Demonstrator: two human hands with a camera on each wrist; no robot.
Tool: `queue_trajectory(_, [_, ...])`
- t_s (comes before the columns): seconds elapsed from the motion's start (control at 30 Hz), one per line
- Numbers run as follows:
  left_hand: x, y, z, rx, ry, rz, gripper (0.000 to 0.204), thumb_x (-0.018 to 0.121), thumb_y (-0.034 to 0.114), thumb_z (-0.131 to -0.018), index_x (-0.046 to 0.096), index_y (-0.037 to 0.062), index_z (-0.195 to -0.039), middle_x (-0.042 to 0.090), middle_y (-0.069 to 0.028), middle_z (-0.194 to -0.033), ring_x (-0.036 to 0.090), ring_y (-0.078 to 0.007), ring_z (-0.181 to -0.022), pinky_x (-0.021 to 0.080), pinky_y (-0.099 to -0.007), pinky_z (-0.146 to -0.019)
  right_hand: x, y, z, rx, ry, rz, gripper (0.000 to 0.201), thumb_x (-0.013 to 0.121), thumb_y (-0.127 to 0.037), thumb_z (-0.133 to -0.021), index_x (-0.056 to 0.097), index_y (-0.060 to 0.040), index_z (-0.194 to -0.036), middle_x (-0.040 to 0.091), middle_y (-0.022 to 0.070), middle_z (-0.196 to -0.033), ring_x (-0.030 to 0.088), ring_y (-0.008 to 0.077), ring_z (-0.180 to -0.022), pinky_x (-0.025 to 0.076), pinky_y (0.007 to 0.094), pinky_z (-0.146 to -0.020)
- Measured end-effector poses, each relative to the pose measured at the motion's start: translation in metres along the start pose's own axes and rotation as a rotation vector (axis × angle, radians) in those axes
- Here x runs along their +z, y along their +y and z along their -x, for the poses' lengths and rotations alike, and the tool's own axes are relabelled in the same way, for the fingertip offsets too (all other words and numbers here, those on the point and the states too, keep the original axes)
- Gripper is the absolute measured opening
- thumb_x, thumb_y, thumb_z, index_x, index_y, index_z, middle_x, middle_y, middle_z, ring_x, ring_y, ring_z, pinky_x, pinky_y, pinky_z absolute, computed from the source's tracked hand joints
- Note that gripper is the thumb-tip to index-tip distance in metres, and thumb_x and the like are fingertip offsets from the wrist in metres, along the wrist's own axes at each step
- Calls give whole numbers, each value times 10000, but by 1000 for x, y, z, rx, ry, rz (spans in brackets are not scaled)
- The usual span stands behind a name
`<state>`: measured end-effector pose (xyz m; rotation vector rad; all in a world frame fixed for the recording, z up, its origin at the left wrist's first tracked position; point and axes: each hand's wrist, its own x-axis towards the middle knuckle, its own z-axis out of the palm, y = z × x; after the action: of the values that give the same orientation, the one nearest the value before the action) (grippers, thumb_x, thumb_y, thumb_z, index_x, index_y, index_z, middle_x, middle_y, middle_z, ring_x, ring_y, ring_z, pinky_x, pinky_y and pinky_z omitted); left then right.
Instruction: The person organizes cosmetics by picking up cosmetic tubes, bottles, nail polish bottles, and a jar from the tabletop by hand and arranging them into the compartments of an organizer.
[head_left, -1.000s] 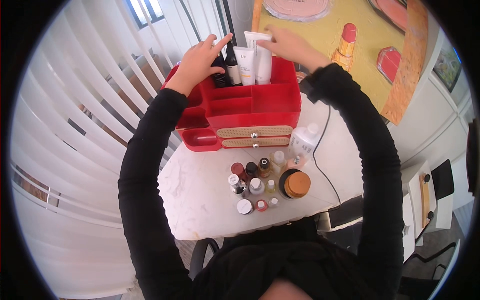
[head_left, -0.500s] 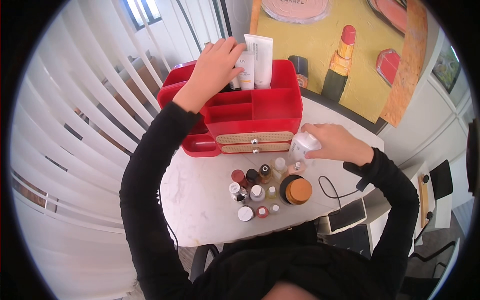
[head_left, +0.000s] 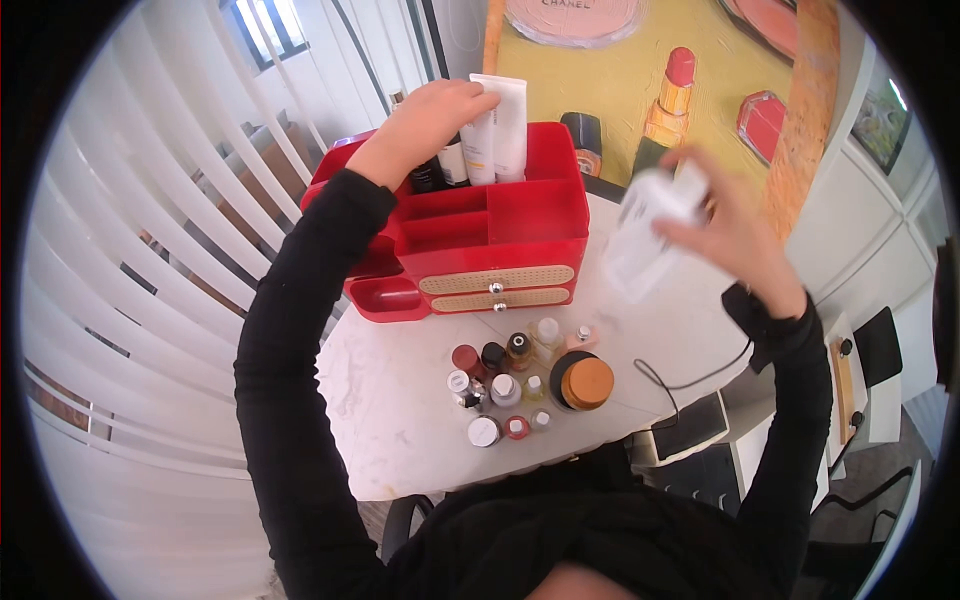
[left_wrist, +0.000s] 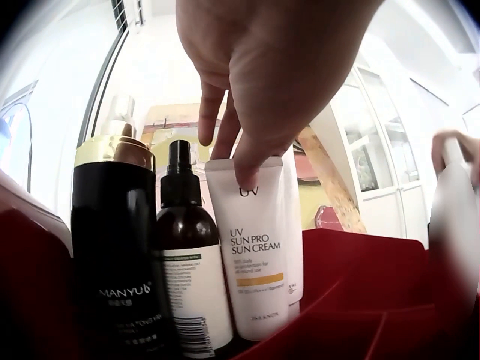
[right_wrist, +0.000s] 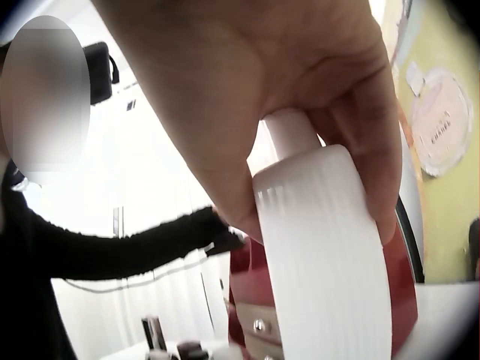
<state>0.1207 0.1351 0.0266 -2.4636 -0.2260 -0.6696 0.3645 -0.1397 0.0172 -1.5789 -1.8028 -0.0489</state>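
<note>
My left hand [head_left: 425,125] reaches over the back compartment of the red organizer [head_left: 535,215]. In the left wrist view its thumb and fingers hold the top of the UV sun cream tube [left_wrist: 255,255]. A dark spray bottle [left_wrist: 191,262] and a black bottle with a gold collar [left_wrist: 112,240] stand beside that tube; a taller white tube [head_left: 511,130] is behind it. My right hand [head_left: 735,225] grips a white bottle [head_left: 645,235] by its shoulders, just below the cap, in the air right of the organizer. The right wrist view shows thumb and fingers on opposite sides of the bottle [right_wrist: 322,262].
Several small bottles and jars, among them an orange-lidded jar [head_left: 587,384], stand on the white table [head_left: 370,420] in front of the organizer. A cable [head_left: 690,385] lies at the right. Behind stands a painting with a lipstick [head_left: 675,85]; blinds [head_left: 130,300] hang at the left.
My right hand went from the tubes down to the white bottle, gripped it and lifted it up and to the right. My left hand moved right, from the dark bottles onto the sun cream tube.
</note>
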Motion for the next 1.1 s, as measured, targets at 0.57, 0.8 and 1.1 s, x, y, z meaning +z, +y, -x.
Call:
queue_trajectory(0.57, [6,1,3,59,3,-34,333,631,13,-815,605,81,-1140,622,-102,-1051,618,-286,-1014,522,-381,-877,64,25,-161,-163,265,191,550,749,-343,-742,548,-16,-1135,680,255,-909,688,403,-852,547,436,-732])
queue_trajectory(0.8, [4,15,11,-36,-72,65,386,746,91,-773,602,66,-1130,601,-107,-1070,595,-291,-1030,515,-387,-898,95,21,-167,-121,118,322,549,741,-357,-730,565,-25,-1130,686,228,-919,675,395,-877,533,445,-760])
queue_trajectory(1.1, [23,7,11,34,-34,22,365,741,135,-785,575,58,-1100,562,-104,-1078,573,-287,-1050,510,-373,-912,100,21,-160,-83,33,392,499,715,-391,-752,572,-60,-1097,684,198,-929,672,380,-899,527,455,-775])
